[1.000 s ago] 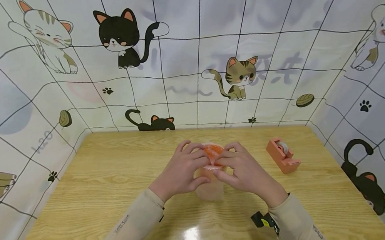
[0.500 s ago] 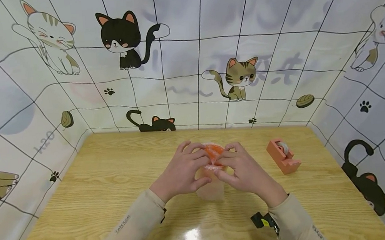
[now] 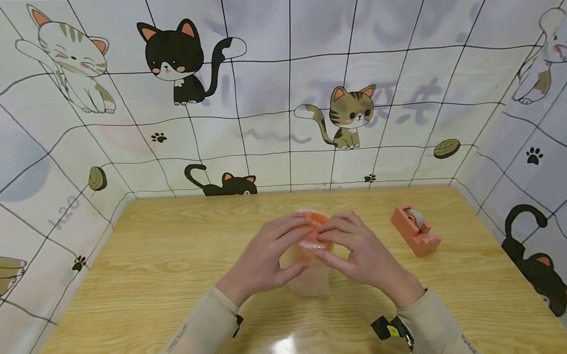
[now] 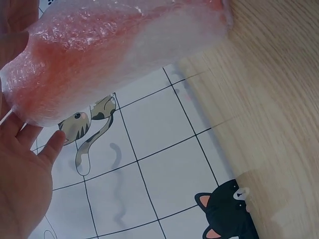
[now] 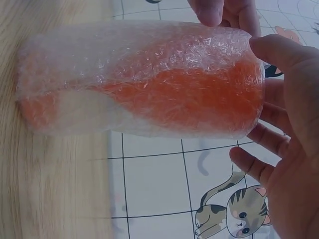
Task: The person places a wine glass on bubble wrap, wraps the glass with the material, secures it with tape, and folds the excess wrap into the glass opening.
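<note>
Between both hands, mid-table: bubble-wrapped orange cup (image 3: 311,254), upright, long axis vertical. Left hand (image 3: 266,258) and right hand (image 3: 365,254) equally near, curled fingertips pressing wrap over its top.

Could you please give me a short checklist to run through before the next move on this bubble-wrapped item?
1. Bubble-wrapped item stands upright on the table: ok.
2. Left hand and right hand both hold its top: ok.
3. Wrap covers the side all round: ok in both wrist views.
4. Wrap folded shut over the top: cannot tell, fingers hide it.
5. Tape dispenser stands near the right hand: ok.
6. Loose tape end ready: cannot tell.
</note>
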Demonstrator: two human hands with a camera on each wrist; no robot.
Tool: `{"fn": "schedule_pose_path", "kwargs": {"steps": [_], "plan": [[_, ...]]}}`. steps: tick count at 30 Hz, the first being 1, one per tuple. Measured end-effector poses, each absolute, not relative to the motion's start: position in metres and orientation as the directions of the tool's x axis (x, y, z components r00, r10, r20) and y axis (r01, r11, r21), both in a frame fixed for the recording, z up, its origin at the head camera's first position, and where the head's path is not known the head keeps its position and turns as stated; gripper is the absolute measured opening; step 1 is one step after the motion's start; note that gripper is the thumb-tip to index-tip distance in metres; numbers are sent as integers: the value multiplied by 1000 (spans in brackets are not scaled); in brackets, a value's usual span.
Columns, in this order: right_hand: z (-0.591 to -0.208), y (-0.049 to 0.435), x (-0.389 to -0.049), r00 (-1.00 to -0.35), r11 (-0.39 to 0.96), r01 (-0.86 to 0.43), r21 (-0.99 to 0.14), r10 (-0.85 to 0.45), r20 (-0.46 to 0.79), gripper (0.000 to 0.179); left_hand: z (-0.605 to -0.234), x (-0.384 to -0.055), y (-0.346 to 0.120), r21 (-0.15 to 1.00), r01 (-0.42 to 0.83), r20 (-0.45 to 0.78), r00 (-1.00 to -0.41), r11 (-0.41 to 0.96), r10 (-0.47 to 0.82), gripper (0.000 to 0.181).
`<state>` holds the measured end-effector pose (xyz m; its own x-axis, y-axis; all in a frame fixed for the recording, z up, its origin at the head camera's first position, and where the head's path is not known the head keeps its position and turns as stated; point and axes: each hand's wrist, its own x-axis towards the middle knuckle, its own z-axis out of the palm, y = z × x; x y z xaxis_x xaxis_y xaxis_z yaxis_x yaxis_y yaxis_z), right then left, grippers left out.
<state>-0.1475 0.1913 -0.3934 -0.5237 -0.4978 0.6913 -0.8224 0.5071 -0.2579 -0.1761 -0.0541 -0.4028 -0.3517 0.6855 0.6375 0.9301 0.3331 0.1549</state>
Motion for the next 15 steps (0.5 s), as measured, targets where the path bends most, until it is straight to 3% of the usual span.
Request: {"fn": "schedule_pose_path", "kwargs": {"steps": [8, 15], "plan": [[-394, 192, -146, -497, 477, -839, -262, -475, 726, 40, -403, -174, -60, 147, 916, 648, -375, 374, 663, 76], [-391, 197, -146, -461, 475, -848, -236, -442, 769, 49, -405, -175, -69, 130, 880, 673, -417, 457, 611, 71]]}}
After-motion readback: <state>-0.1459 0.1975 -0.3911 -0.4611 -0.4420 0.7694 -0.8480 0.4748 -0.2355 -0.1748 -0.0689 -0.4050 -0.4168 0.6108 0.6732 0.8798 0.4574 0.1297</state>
